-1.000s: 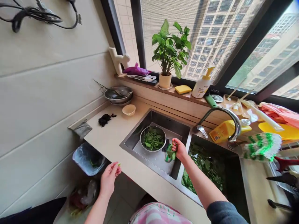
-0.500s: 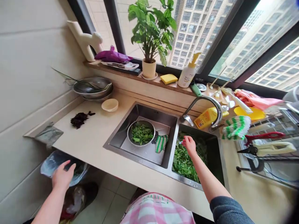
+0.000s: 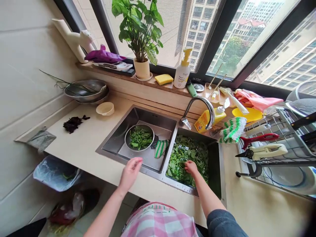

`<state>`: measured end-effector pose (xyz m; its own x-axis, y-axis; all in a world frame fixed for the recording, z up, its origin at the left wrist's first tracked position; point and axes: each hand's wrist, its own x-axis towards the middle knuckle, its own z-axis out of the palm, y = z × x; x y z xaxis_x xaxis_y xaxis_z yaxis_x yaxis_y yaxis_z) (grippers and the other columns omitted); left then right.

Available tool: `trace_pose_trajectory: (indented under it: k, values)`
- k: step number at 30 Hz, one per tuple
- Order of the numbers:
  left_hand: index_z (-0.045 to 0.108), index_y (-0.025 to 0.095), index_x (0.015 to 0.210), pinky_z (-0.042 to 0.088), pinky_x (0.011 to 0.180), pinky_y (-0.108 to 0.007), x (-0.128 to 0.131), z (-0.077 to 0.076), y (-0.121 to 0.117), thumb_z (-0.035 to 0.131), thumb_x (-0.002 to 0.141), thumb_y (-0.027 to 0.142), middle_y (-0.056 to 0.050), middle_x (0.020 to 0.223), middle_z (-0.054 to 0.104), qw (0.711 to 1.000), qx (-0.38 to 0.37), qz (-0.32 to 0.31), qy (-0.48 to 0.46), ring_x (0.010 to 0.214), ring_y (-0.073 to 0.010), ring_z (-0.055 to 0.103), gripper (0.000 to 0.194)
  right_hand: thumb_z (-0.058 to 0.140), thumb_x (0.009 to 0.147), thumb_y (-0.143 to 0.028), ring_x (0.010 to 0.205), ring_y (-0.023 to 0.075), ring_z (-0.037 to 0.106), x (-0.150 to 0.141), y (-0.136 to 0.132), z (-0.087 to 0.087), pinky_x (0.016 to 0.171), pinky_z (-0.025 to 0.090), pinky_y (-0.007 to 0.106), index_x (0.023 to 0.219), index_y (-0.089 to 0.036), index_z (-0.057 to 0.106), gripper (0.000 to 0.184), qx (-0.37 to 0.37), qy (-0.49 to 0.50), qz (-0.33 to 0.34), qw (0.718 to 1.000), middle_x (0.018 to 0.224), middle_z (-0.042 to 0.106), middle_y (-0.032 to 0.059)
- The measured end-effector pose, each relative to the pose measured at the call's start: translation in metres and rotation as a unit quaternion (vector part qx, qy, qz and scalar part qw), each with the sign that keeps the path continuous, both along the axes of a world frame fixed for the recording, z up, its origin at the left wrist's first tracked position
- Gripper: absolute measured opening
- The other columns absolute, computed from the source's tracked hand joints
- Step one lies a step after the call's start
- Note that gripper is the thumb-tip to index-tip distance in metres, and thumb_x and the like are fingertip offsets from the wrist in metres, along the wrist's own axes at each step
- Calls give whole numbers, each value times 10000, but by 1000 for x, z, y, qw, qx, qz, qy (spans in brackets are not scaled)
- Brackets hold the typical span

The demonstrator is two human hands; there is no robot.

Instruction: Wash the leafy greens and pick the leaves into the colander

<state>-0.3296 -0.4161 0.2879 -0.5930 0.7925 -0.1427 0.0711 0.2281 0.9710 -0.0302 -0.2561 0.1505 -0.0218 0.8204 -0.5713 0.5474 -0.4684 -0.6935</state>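
Observation:
Over the front rim of the left basin (image 3: 118,156), my left hand (image 3: 130,172) hangs empty, fingers loosely bent and apart from the thumb. My right hand (image 3: 191,167) is closed in a pinch on leafy greens (image 3: 181,158) that fill much of the right basin (image 3: 217,174), where water glints among the leaves. In the left basin a round metal strainer (image 3: 126,142) contains picked green leaves (image 3: 140,138). Beside it lies a green-and-white striped cloth (image 3: 161,148).
A lined waste bin (image 3: 53,172) hangs below the counter's left edge. Dark leaves (image 3: 72,124) and a cream bowl (image 3: 105,108) are on the left counter. The faucet (image 3: 211,108) arches over the basins' back; a dish rack (image 3: 296,161) stands right.
My left hand has moved right from over the waste bin to the sink's front edge. My right hand has lowered onto the greens. The view has shifted rightward.

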Motion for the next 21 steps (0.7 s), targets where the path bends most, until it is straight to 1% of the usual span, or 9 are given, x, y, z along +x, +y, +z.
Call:
trace_pose_trajectory:
  k: [3,6,8,10,13,15,17,19,21]
  values:
    - [656,182,859,476,772,-296,45,-5,19,572,733,335,-75,904,639,988,4,-152,-30,838,-193,600,216,571,644,-363,622,122,573,32,-3,33,548,440,221,601,-203,419,225,1,72,18,997,592,555,-23]
    - [649,176,877,462,765,-282,92,-16,41,563,741,310,-69,887,636,971,-1,-232,-58,817,-171,587,209,617,648,-357,753,142,587,59,-13,73,642,453,244,636,-198,430,247,-15,213,49,976,706,589,-4]
    - [625,168,958,467,700,-268,125,-24,54,602,708,297,-65,872,624,956,-26,-271,-105,745,-146,583,283,647,655,-368,743,145,582,64,-25,96,646,445,251,677,-197,451,261,-27,287,77,954,721,592,-3]
    - [585,167,1037,463,611,-247,155,-31,63,642,666,295,-57,874,612,934,-50,-306,-177,658,-117,572,397,654,670,-386,648,122,554,58,-37,111,592,421,232,669,-192,461,273,-12,301,111,947,649,564,-22]
    - [602,148,904,451,552,-233,178,-36,67,651,646,341,-34,766,612,922,-59,-292,-247,595,-109,564,326,633,696,-406,570,101,507,41,-51,119,539,390,218,667,-179,511,259,10,290,177,940,599,537,-30]
    - [592,145,780,457,556,-240,170,-34,63,648,637,375,-20,668,606,936,-65,-234,-254,589,-124,576,277,613,711,-411,599,108,525,34,-51,111,558,404,227,789,-183,567,246,7,286,186,940,681,576,-13]
    - [583,145,769,466,565,-250,142,-28,51,654,623,391,-23,646,614,954,-69,-168,-239,600,-141,592,295,590,719,-411,612,116,543,32,-43,94,558,411,232,889,-192,574,278,18,257,151,954,733,595,-4]
    - [584,139,803,477,578,-259,95,-19,31,657,619,402,-36,664,629,973,-57,-99,-200,619,-153,603,328,561,726,-397,582,120,545,33,-32,70,532,402,229,854,-187,583,246,50,169,121,977,700,599,-4]
    - [573,143,845,487,581,-270,34,-11,4,666,604,425,-38,686,637,988,-29,5,-152,631,-162,610,383,523,740,-353,566,131,554,32,-21,43,527,402,233,796,-184,600,194,75,46,146,985,659,611,0]
